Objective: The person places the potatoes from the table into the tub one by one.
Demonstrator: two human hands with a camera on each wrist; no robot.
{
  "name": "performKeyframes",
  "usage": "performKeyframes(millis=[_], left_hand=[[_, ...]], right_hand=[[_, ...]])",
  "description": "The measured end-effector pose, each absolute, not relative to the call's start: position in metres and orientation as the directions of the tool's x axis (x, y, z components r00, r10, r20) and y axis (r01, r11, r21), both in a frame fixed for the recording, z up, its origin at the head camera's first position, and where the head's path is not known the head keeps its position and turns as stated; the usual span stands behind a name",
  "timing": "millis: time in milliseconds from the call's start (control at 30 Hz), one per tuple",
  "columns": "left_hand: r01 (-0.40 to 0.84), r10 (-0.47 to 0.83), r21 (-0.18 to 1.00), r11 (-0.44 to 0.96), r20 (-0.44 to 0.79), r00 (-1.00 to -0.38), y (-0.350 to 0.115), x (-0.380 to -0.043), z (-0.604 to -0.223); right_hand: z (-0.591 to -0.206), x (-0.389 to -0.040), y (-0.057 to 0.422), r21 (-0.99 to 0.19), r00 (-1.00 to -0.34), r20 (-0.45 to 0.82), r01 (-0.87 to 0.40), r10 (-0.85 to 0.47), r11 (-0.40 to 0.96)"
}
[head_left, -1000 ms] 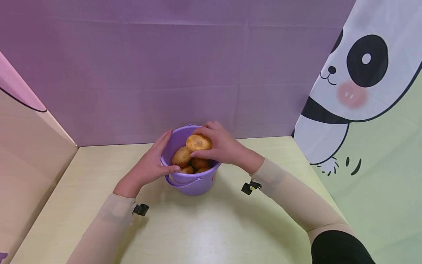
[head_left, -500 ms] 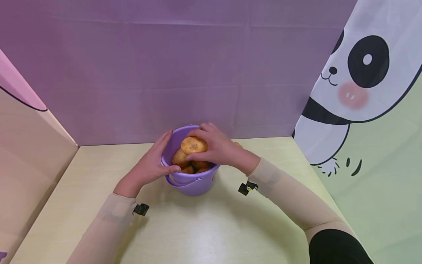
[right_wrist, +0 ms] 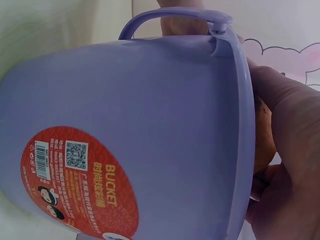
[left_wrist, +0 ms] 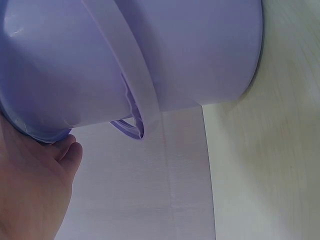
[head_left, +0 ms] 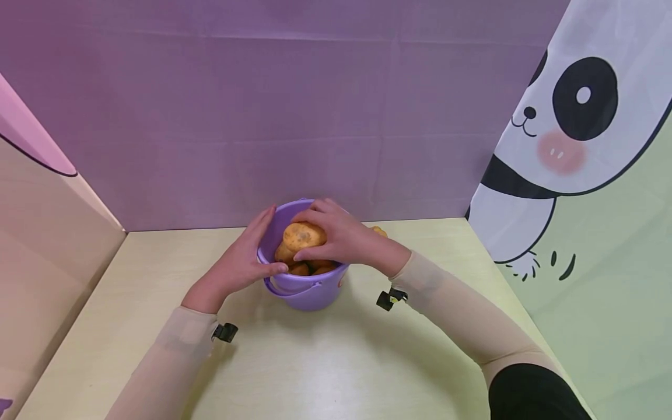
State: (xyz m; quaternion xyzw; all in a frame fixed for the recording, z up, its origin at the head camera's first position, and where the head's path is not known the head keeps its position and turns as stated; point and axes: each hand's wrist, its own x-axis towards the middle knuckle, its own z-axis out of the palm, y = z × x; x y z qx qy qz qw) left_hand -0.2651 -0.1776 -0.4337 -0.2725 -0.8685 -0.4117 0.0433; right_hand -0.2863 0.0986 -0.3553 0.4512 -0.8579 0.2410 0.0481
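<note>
A purple bucket (head_left: 310, 300) stands upright on the table near the back wall, with several potatoes (head_left: 299, 269) inside. My left hand (head_left: 236, 263) grips its left rim, thumb over the near edge. In the left wrist view, fingertips (left_wrist: 71, 156) curl at the rim of the bucket (left_wrist: 200, 50). With its thumb and fingers, my right hand (head_left: 343, 236) holds a potato (head_left: 303, 235) at the mouth of the bucket, above the others. The right wrist view shows part of that potato (right_wrist: 263, 135) behind the rim. The bucket's inner bottom is hidden.
Another potato (head_left: 380, 231), partly hidden by my right wrist, lies right of the bucket. The bucket's handle (head_left: 291, 291) hangs down in front. A purple wall (head_left: 252, 116) closes off the table's back; a panda print (head_left: 583, 157) covers the right side.
My right hand has moved a little left and down with the potato, deeper over the bucket. A potato behind the right wrist has come into view. The left hand stays put.
</note>
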Motion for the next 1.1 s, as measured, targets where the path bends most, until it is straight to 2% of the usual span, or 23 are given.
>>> performKeyframes(millis=[867, 1100], left_hand=[[0.517, 0.436, 0.684, 0.515, 0.31, -0.845, -0.1793, -0.2659, -0.437], [0.52, 0.439, 0.683, 0.513, 0.312, -0.843, -0.179, -0.2651, -0.437]], right_hand=[[-0.3587, -0.2934, 0.0922, -0.299, -0.5, 0.311, -0.859, -0.809, 0.416], [-0.3572, -0.2915, 0.0932, -0.316, -0.509, 0.307, -0.851, -0.804, 0.419]])
